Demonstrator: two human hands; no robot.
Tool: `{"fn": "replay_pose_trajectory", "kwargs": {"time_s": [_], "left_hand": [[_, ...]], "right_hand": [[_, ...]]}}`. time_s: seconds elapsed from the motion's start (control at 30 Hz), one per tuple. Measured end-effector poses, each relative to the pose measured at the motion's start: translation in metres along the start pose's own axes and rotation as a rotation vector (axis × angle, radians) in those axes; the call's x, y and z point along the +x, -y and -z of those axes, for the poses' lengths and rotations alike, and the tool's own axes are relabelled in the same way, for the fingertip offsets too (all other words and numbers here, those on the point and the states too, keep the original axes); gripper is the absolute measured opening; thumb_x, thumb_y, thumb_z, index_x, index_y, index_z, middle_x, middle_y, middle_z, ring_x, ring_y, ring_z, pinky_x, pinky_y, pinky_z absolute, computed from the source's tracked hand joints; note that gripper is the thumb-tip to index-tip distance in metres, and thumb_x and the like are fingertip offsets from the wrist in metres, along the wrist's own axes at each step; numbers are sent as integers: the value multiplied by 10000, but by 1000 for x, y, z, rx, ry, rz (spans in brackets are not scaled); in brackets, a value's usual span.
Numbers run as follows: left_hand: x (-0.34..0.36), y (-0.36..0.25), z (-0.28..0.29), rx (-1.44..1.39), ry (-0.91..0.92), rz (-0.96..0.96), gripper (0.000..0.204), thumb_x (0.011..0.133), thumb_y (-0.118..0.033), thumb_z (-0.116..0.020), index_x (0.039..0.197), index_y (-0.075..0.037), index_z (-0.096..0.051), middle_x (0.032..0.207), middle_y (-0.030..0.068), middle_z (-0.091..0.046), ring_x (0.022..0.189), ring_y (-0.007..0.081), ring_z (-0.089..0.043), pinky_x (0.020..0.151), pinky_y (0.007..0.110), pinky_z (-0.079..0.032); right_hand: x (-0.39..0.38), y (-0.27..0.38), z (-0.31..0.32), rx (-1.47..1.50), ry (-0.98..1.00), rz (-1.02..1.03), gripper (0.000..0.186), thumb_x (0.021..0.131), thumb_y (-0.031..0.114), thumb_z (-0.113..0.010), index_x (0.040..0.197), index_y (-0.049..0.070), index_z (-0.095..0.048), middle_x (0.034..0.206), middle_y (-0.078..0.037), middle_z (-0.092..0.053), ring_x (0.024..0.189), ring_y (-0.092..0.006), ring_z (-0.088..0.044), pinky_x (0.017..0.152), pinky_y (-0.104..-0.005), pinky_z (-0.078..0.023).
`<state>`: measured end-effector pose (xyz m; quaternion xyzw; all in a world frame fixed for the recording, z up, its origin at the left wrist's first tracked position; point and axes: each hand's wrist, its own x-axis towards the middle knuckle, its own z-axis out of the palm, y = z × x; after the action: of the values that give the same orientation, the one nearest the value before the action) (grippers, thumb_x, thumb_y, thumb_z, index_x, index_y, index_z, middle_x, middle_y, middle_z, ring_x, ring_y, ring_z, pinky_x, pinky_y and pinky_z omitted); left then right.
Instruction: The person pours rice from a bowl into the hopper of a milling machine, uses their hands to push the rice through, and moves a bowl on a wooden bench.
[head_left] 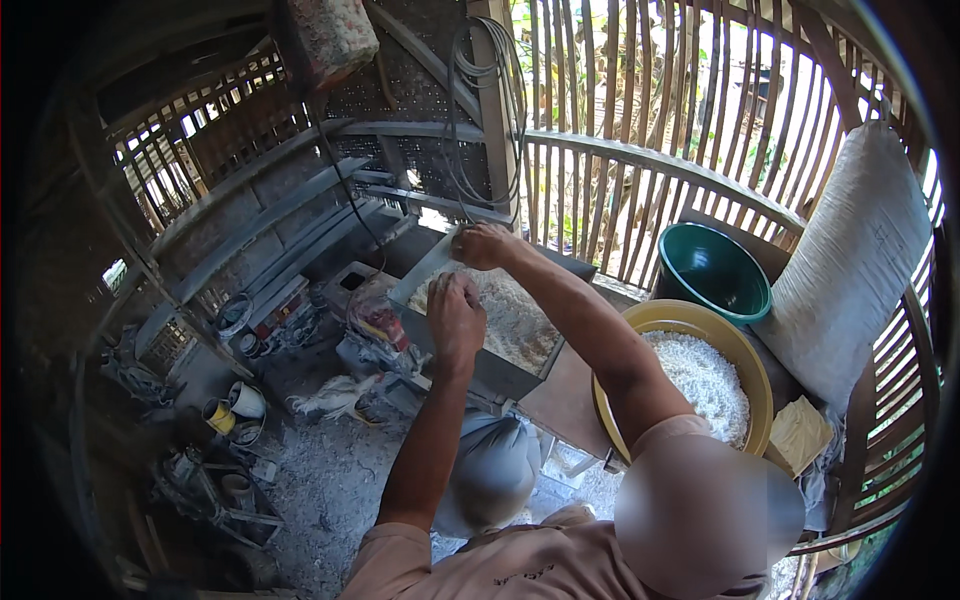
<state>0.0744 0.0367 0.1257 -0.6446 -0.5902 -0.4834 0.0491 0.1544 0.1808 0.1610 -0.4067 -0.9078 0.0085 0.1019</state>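
A metal trough or hopper (500, 374) stands in front of me, holding a layer of pale, crumbly shreds (510, 318). My right hand (482, 247) reaches across to its far left corner, fingers curled down. Nearer to me, my left hand (457, 312) hangs over the left end of the shreds, its fingers also bent inward. What either hand grips, if anything, is hidden. To the right of the trough a tan basin (762, 378) holds a heap of white shreds (705, 380); my right forearm passes over its left rim.
Behind the tan basin sits a green basin (715, 272), beside a tall stuffed white sack (850, 260). A grey bulging sack (488, 475) stands below the trough. A dusty machine (385, 322) is at left, buckets (246, 400) on the floor. A slatted wall (640, 110) runs behind.
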Motion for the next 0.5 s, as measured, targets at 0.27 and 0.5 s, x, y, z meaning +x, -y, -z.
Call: {"fn": "replay_pose_trajectory", "kwargs": {"time_s": [0.27,0.5], "left_hand": [[-2,3,1,-61,-55,-5,115,672,59,-544,717,-36,-498,774,141,-536,813,342,-535,737,445,-414],[1,-25,-16,-291,-58,-158,121,668,85,-518,648,-32,-495,674,126,-546,684,326,-565,618,404,-426]], "right_hand": [[4,10,0,54,272,419,293,825,313,-565,997,100,-667,1037,-143,-644,1014,-305,-598,890,-401,-448],[26,-33,-29,4,65,830,324,714,243,-642,954,28,-676,925,-170,-666,878,-324,-625,773,-370,-489]]}}
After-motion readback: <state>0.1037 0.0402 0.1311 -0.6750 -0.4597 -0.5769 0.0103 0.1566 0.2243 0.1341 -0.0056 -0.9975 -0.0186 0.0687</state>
